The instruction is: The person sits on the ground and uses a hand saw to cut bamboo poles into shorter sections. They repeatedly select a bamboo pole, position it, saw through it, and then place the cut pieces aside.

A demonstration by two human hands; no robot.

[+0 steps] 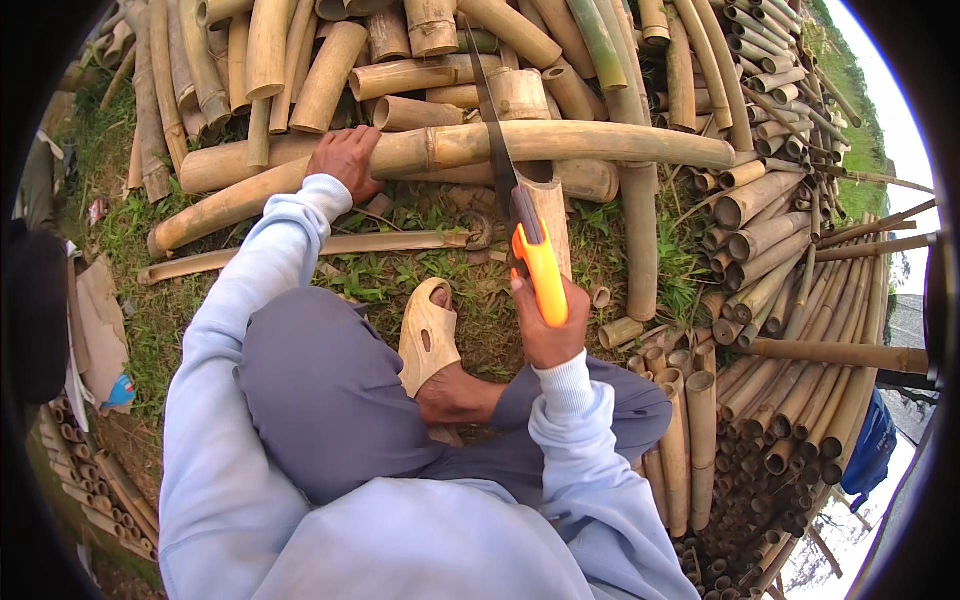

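Bamboo pole [575,143] under left grip [346,162]; saw [541,265] inside right grip [553,325].

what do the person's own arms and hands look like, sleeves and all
Both arms are in pale blue, plain long sleeves: the left sleeve and right sleeve look loose and wrinkled. The right cuff is ribbed and snug at the wrist. The left hand and right hand are bare, with no gloves.
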